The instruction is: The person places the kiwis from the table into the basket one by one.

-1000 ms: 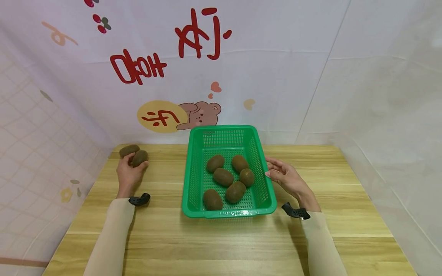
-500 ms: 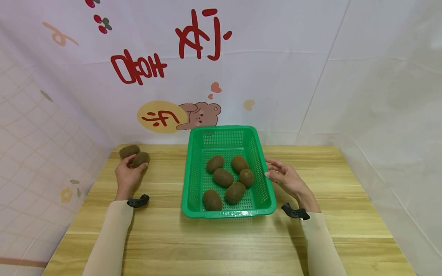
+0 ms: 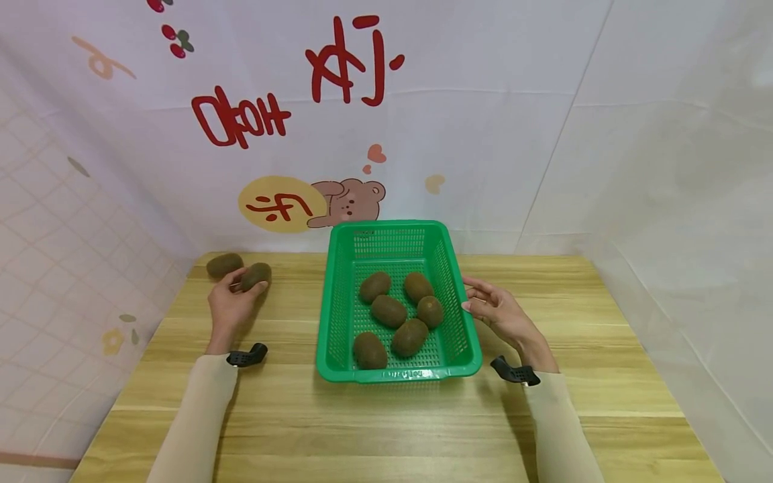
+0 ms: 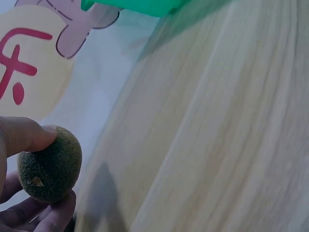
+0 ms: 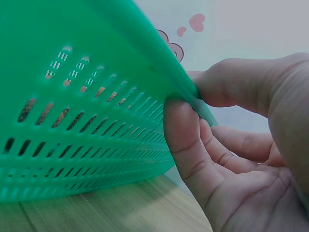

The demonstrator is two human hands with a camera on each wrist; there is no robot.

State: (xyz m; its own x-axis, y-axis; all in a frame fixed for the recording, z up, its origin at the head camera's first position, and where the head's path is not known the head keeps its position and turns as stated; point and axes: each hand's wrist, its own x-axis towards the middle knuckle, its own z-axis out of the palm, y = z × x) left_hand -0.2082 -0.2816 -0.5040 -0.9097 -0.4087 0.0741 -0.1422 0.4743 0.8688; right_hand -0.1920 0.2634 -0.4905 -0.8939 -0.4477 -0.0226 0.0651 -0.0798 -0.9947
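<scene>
My left hand (image 3: 231, 310) pinches a brown fuzzy kiwi (image 3: 256, 276) between thumb and fingers at the table's back left. In the left wrist view the thumb lies on one side of this kiwi (image 4: 53, 166) and the fingers support it from the other. A second kiwi (image 3: 224, 265) rests just behind that hand. My right hand (image 3: 504, 318) holds the right rim of a green plastic basket (image 3: 398, 376). In the right wrist view the thumb is over the rim and a finger presses the basket's slotted outer wall (image 5: 87, 125). Several kiwis (image 3: 389, 311) lie inside the basket.
The wooden table (image 3: 386, 436) carries everything. A pale printed backdrop (image 3: 483, 80) rises behind it and along both sides, and the basket's far end stands close to it. Black straps (image 3: 247, 355) sit on both wrists.
The left hand has moved slightly right with its kiwi, opening a gap to the kiwi behind. The right hand and the basket have stayed in place.
</scene>
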